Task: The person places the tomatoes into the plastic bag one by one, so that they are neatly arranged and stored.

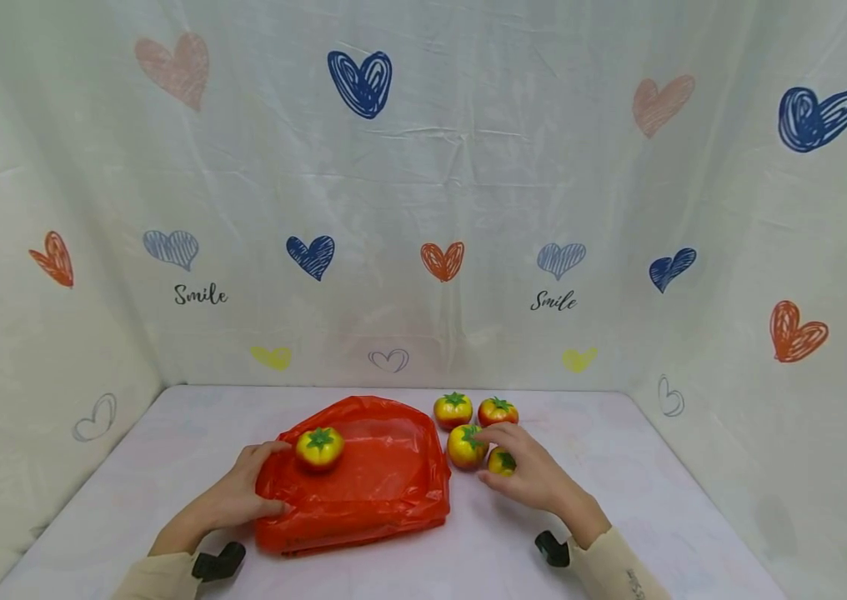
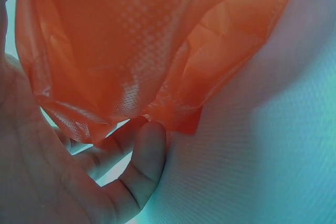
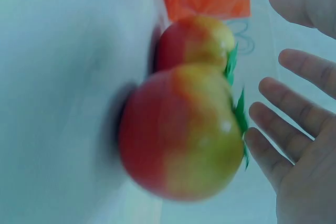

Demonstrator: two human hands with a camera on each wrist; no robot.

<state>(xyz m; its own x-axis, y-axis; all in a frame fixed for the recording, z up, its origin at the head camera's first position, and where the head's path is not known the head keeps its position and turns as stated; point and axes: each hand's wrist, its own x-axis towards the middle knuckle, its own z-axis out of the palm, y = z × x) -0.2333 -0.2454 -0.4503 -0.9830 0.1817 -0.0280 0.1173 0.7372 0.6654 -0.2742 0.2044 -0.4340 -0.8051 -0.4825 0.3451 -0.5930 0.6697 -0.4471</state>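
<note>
A red plastic bag [image 1: 371, 467] lies spread on the table, with one yellow-red toy tomato [image 1: 320, 449] with a green leafy top on it. My left hand [image 1: 243, 496] grips the bag's left side; close up, bent fingertips [image 2: 151, 140] meet the bag's plastic. Several more tomatoes stand in a group right of the bag. Over the nearest of them [image 1: 502, 461] reaches my right hand [image 1: 524, 468], fingers spread and relaxed. In the right wrist view, a large tomato [image 3: 181, 135] sits beside those fingers, another [image 3: 193, 43] behind it, and nothing is gripped.
The white table [image 1: 618, 500] ends at a pale curtain [image 1: 468, 183] printed with hearts, which hangs at the back and both sides. Two tomatoes [image 1: 453, 411] stand farther back, near the bag's right rear corner. Black wrist devices [image 1: 218, 562] sit below both hands.
</note>
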